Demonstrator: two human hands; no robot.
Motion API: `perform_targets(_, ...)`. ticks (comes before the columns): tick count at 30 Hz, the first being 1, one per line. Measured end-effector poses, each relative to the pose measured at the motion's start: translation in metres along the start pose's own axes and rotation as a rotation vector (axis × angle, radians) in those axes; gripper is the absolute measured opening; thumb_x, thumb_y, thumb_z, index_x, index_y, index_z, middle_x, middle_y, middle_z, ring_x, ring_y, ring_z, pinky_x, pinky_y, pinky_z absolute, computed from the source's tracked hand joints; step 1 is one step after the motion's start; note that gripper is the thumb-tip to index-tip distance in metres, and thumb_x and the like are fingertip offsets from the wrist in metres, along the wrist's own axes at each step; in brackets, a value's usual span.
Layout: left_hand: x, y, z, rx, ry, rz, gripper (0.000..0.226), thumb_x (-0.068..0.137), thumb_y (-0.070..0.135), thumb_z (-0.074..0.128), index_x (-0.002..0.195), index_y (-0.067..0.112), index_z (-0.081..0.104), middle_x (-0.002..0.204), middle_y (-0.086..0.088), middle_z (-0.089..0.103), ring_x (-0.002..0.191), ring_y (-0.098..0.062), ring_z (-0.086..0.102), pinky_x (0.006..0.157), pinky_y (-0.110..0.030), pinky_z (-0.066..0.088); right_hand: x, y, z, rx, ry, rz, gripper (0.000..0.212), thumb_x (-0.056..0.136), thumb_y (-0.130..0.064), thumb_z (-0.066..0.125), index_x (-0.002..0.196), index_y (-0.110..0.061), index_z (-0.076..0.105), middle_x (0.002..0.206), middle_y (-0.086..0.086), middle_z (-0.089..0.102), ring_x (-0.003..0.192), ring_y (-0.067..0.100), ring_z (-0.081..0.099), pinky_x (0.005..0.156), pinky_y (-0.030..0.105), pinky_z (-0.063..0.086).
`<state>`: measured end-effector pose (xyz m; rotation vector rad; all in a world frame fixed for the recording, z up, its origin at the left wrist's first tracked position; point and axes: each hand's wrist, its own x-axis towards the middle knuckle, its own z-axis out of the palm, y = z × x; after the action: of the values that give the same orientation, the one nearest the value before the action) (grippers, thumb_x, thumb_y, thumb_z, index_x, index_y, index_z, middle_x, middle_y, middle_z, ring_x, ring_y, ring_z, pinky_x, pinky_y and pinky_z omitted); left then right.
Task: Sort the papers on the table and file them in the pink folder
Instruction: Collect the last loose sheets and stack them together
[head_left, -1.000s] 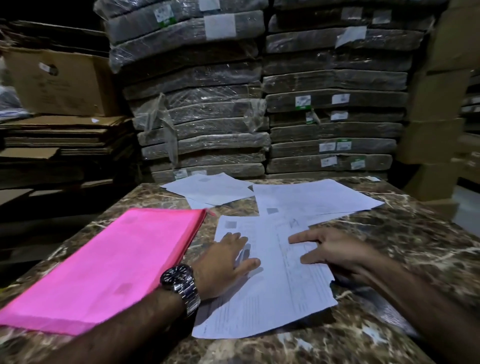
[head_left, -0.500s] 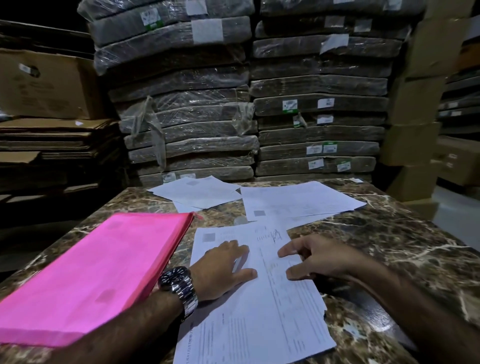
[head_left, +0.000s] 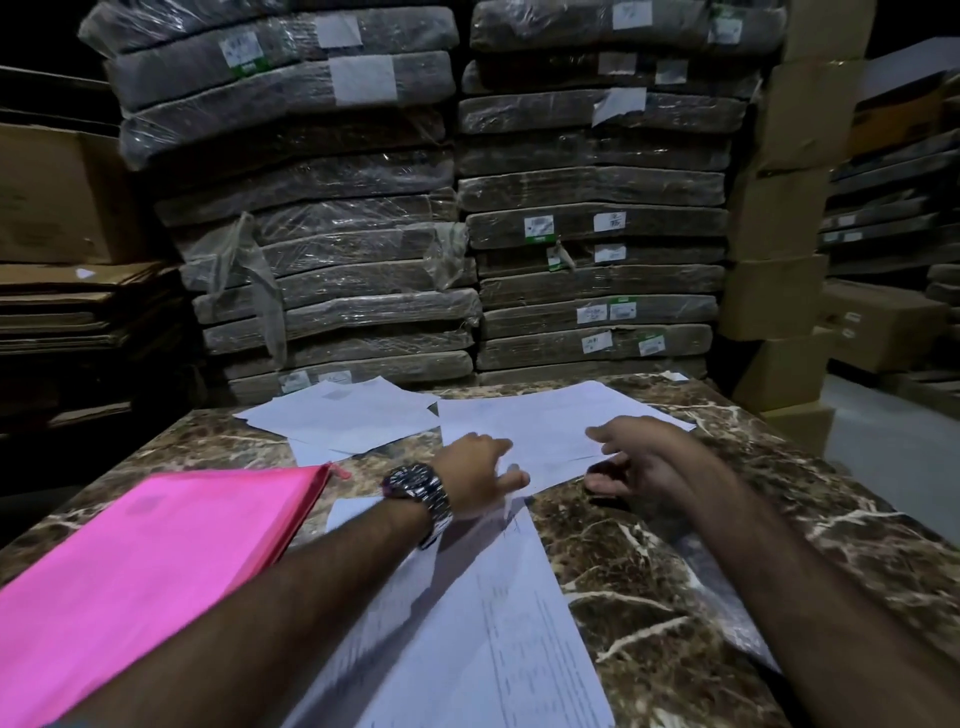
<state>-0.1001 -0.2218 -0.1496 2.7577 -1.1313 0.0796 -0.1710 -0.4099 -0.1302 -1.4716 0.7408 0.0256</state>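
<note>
- Both your hands have left the printed sheet (head_left: 498, 629) they were flattening a second ago and reached ahead to the far sheet (head_left: 540, 421); your head has come forward with them.
- Wrapped bundles (head_left: 337, 234) are stacked high in two columns behind the bench (head_left: 675, 566). They carry white labels (head_left: 540, 228), some with a green strip, and the writing is too small to read.
- Cardboard boxes (head_left: 779, 291) stand to the right of the stacks.
- You have the pink folder (head_left: 156, 561) lying closed on the near left of the bench, just beside the printed sheet.
- That printed sheet lies lengthwise under your left forearm. It has rows of fine print and a scrawl near its top, none legible.
- More loose sheets (head_left: 343, 421) overlap at the far left, just beside the far sheet.
- Your left hand (head_left: 475, 473) rests at the far sheet's near left corner. Its fingers (head_left: 506, 446) lie fairly straight and relaxed, with the thumb tip touching the paper's edge.
- Your right hand (head_left: 641, 460) sits at the same sheet's near edge. Its fingers (head_left: 597, 434) reach over the paper and the thumb lies below the edge; whether they pinch the sheet you cannot tell, as blur hides it.
- A metal wristwatch (head_left: 415, 486) is on your left wrist, and its dial is unreadable.
</note>
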Motion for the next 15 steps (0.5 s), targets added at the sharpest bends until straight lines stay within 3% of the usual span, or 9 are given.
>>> perform_targets(3, 0.036, -0.001, 0.012, 0.033, -0.055, -0.036, 0.07, 0.089, 0.06, 0.044, 0.142, 0.014, 0.039, 0.139, -0.013, 0.049, 0.125, -0.03, 0.045, 0.099, -0.044, 0.043, -0.002, -0.002, 0.001, 0.109, -0.048, 0.019, 0.037, 0.093, -0.02, 0.061, 0.119, 0.0, 0.042, 0.137, 0.021, 0.04, 0.114, 0.038, 0.055, 0.06, 0.04, 0.061)
perform_targets(5, 0.048, 0.0, 0.021, 0.048, -0.105, -0.036, 0.068, 0.087, 0.064, 0.044, 0.13, 0.011, 0.049, 0.128, -0.014, 0.056, 0.114, -0.032, 0.053, 0.091, -0.04, 0.045, -0.003, -0.001, 0.005, 0.203, -0.092, 0.014, 0.044, 0.094, -0.018, 0.059, 0.128, 0.001, 0.04, 0.136, 0.023, 0.037, 0.118, 0.038, 0.052, 0.07, 0.043, 0.061)
perform_targets(7, 0.055, 0.002, 0.028, 0.079, -0.115, -0.013, 0.062, 0.084, 0.067, 0.046, 0.102, 0.008, 0.055, 0.108, -0.014, 0.065, 0.096, -0.031, 0.059, 0.077, -0.037, 0.046, -0.003, 0.001, 0.01, 0.252, -0.12, 0.007, 0.044, 0.095, -0.017, 0.057, 0.132, -0.004, 0.037, 0.118, 0.024, 0.041, 0.118, 0.037, 0.052, 0.082, 0.044, 0.058)
perform_targets(9, 0.059, 0.002, 0.029, 0.12, -0.097, 0.004, 0.059, 0.08, 0.071, 0.049, 0.087, 0.013, 0.049, 0.095, -0.011, 0.065, 0.087, -0.03, 0.059, 0.071, -0.035, 0.045, -0.001, 0.004, 0.015, 0.277, -0.13, -0.015, 0.037, 0.096, -0.016, 0.056, 0.128, -0.01, 0.039, 0.096, 0.017, 0.041, 0.119, 0.035, 0.053, 0.091, 0.044, 0.055)
perform_targets(11, 0.061, 0.001, 0.028, 0.15, -0.098, 0.011, 0.059, 0.076, 0.074, 0.052, 0.085, 0.015, 0.048, 0.087, -0.007, 0.061, 0.082, -0.028, 0.057, 0.069, -0.034, 0.045, 0.002, 0.006, 0.019, 0.293, -0.131, -0.023, 0.029, 0.095, -0.016, 0.056, 0.12, -0.01, 0.041, 0.089, 0.014, 0.041, 0.119, 0.034, 0.054, 0.09, 0.044, 0.055)
perform_targets(15, 0.066, 0.001, 0.026, 0.206, -0.073, 0.017, 0.061, 0.08, 0.072, 0.048, 0.095, 0.013, 0.059, 0.093, -0.008, 0.066, 0.081, -0.025, 0.057, 0.067, -0.033, 0.043, 0.002, 0.007, 0.021, 0.364, -0.141, -0.012, 0.027, 0.094, -0.014, 0.058, 0.111, -0.003, 0.039, 0.104, 0.019, 0.045, 0.117, 0.034, 0.053, 0.067, 0.042, 0.061)
